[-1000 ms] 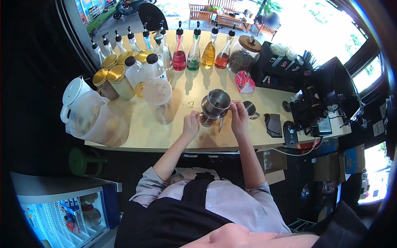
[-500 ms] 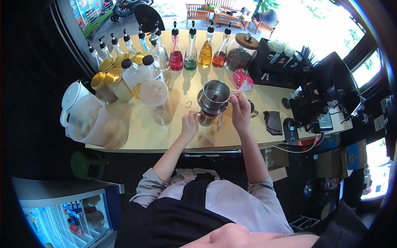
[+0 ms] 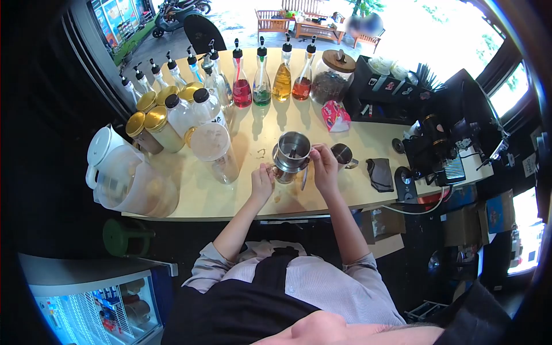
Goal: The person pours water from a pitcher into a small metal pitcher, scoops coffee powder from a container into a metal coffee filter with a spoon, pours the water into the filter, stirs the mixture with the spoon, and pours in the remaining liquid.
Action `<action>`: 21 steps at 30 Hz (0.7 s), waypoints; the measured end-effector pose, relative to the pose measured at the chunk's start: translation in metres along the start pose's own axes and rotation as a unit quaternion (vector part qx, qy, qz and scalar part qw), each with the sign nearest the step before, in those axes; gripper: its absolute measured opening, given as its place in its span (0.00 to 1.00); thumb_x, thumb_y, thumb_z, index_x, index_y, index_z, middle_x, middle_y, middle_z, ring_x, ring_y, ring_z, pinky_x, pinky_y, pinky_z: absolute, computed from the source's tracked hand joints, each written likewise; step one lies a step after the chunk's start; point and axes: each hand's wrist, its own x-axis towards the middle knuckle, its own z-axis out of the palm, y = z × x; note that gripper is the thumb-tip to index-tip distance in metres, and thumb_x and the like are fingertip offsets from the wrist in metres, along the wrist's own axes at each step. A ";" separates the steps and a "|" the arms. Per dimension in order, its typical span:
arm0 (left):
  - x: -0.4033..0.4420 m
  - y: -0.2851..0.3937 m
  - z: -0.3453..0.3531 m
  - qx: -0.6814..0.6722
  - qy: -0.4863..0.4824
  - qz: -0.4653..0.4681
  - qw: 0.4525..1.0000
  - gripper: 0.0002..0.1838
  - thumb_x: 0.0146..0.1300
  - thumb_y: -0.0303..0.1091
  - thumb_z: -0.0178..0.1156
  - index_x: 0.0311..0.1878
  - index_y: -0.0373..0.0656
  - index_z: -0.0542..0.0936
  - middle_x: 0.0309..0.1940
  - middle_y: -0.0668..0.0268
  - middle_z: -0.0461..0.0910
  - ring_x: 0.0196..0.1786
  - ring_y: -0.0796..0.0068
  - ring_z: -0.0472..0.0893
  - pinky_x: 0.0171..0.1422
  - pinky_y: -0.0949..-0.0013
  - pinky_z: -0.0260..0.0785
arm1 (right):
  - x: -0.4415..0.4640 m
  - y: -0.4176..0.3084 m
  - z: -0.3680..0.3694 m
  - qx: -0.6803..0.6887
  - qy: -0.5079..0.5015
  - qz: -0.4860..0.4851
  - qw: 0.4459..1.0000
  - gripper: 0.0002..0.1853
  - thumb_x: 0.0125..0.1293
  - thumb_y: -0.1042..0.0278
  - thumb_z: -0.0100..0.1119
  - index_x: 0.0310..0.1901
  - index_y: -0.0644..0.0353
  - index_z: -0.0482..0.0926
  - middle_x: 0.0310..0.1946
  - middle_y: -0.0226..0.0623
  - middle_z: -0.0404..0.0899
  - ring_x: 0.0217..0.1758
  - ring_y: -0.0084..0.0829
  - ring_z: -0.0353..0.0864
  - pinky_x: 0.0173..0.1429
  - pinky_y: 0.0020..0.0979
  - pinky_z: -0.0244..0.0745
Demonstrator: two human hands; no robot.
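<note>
A metal drip coffee filter (image 3: 294, 141) with a flanged base sits on or just over a small glass cup (image 3: 284, 176); I cannot tell whether they touch. My right hand (image 3: 325, 167) is closed on the filter's side handle. On the left, my left hand (image 3: 263, 183) pinches the glass cup's handle. Dark liquid or residue shows through the glass, partly hidden under the filter. A spoon (image 3: 304, 177) stands close to the cup's right side. Beyond my right hand is a metal mug (image 3: 341, 154).
A tall clear plastic cup (image 3: 224, 167) and a large pitcher (image 3: 129, 184) stand left. Several syrup bottles (image 3: 282, 86) line the back beside a lidded jar (image 3: 332, 80). A pink packet (image 3: 335, 117), dark cloth (image 3: 379, 174) and coffee machine (image 3: 434, 144) are right.
My right hand has lowered the filter toward the glass cup and moved slightly left. More of the metal mug shows now. My left hand stays at the cup; the whole view has shifted a little.
</note>
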 end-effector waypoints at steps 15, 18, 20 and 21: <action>0.002 -0.017 0.002 -0.033 0.016 0.010 0.999 0.29 0.72 0.44 0.28 0.16 0.41 0.65 0.11 0.71 0.62 0.15 0.79 0.62 0.22 0.72 0.53 | -0.008 0.000 -0.011 -0.073 -0.049 -0.012 0.996 0.08 0.63 0.68 0.55 0.36 0.66 0.74 0.37 0.42 0.74 0.44 0.36 0.74 0.51 0.30 0.67; 0.002 -0.017 0.000 -0.048 0.004 0.004 0.999 0.29 0.72 0.44 0.28 0.16 0.40 0.65 0.11 0.71 0.62 0.16 0.78 0.62 0.23 0.71 0.53 | -0.010 -0.019 -0.022 -0.182 0.098 -0.129 0.970 0.09 0.63 0.69 0.54 0.41 0.63 0.74 0.44 0.44 0.74 0.51 0.39 0.71 0.57 0.36 0.63; 0.001 -0.016 0.000 -0.061 -0.002 -0.013 0.998 0.29 0.72 0.44 0.29 0.16 0.40 0.65 0.11 0.71 0.62 0.16 0.78 0.61 0.24 0.71 0.53 | -0.016 0.005 -0.039 -0.156 0.168 -0.120 0.966 0.12 0.61 0.69 0.53 0.46 0.62 0.73 0.49 0.45 0.72 0.54 0.42 0.68 0.59 0.41 0.60; 0.001 -0.016 0.000 -0.055 0.009 -0.016 0.998 0.29 0.72 0.44 0.29 0.16 0.39 0.66 0.11 0.71 0.62 0.16 0.78 0.61 0.24 0.71 0.52 | -0.016 0.016 -0.047 -0.200 0.279 -0.076 0.936 0.13 0.64 0.65 0.52 0.46 0.62 0.72 0.48 0.43 0.73 0.53 0.38 0.69 0.59 0.38 0.60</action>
